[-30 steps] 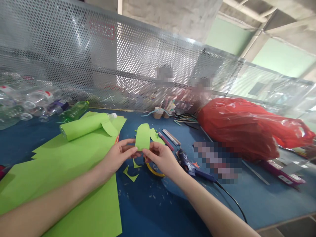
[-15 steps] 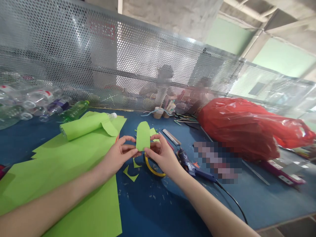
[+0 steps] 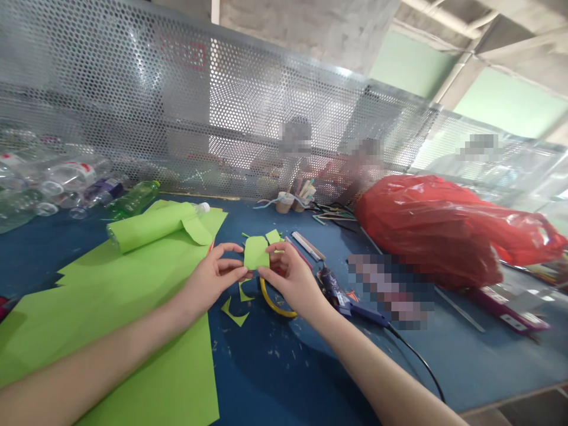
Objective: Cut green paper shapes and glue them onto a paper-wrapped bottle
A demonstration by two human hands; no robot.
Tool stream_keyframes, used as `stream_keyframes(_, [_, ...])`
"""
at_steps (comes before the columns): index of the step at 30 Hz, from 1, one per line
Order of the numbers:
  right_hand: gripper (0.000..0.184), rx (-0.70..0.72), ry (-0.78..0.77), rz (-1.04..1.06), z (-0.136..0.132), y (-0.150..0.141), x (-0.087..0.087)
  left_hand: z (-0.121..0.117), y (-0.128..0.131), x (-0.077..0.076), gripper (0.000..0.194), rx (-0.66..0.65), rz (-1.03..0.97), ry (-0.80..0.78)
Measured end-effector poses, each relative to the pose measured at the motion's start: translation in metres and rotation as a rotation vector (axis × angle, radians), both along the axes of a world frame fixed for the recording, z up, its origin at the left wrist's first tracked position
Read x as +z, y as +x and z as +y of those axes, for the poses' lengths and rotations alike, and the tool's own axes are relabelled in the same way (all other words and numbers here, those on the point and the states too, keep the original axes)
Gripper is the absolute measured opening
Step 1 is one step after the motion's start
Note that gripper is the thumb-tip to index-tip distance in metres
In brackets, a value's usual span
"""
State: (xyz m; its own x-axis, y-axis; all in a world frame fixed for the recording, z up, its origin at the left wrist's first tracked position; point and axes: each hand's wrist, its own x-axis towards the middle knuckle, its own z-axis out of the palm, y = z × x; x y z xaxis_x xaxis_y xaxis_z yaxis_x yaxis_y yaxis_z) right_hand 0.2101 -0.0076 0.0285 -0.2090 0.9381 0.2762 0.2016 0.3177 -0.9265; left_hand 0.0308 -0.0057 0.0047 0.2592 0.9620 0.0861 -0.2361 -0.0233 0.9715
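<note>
Between my two hands is a small green paper piece [image 3: 256, 254], bent so that its far end curves away from me. My left hand [image 3: 222, 269] pinches its lower left corner between thumb and fingers. At the right edge, my right hand [image 3: 290, 269] grips it the same way. Beneath the right hand lies a yellow tape roll [image 3: 276, 305], partly covered. Curved green paper scraps [image 3: 235, 313] are on the blue table just below the held piece. Large green paper sheets [image 3: 146, 331] lie under my left forearm, with a green paper-wrapped bottle [image 3: 153, 226] on top.
A blue glue gun [image 3: 339, 296] with a black cord lies right of my right hand. Several plastic bottles [image 3: 71, 177] lie at the far left. A red plastic bag [image 3: 435, 225] fills the back right. Behind the table [image 3: 284, 378] stands a perforated metal screen [image 3: 177, 106].
The held green paper piece stood tall with a rounded top; now its top is bent away and it looks shorter. Both hands stay in nearly the same place.
</note>
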Motion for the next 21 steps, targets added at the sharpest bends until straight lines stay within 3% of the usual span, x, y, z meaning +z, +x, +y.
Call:
stream_keyframes(5, [0.039, -0.001, 0.001, 0.059, -0.0001, 0.0009, 0.0022, -0.0001, 0.0005, -0.0009, 0.046, -0.026, -0.023, 0.007])
stream_keyframes(14, [0.032, 0.043, -0.074, 0.181, 0.0007, -0.0011, -0.0001, -0.004, 0.0009, 0.0014, 0.035, -0.015, -0.022, 0.104])
stream_keyframes(21, [0.023, 0.001, -0.005, 0.05, 0.0015, -0.0007, -0.0011, -0.0031, 0.0017, -0.0004, 0.033, -0.01, 0.002, 0.107])
